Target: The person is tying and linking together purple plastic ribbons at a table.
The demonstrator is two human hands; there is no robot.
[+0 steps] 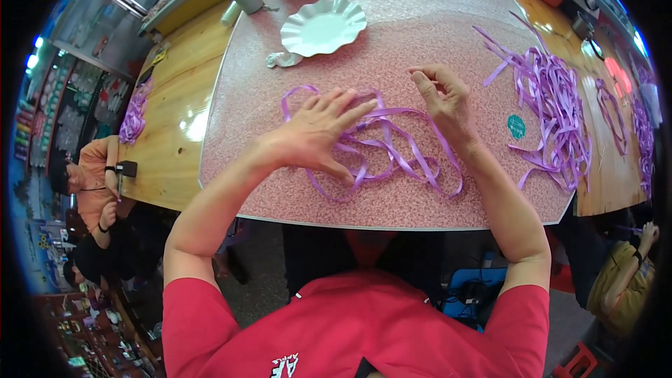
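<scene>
One looped purple ribbon beneath the splayed left hand, beside the curled-closed right hand.

I'm watching a narrow, shiny light-purple ribbon lying slack near the middle of my view, its strands sprawling in loose, overlapping loops. From its center, one rounded loop is curving toward 10 o'clock, another is dipping toward 7, and a longer one is reaching out to 4. Some stretches are being hidden, so I'm not making out its ends.
</scene>
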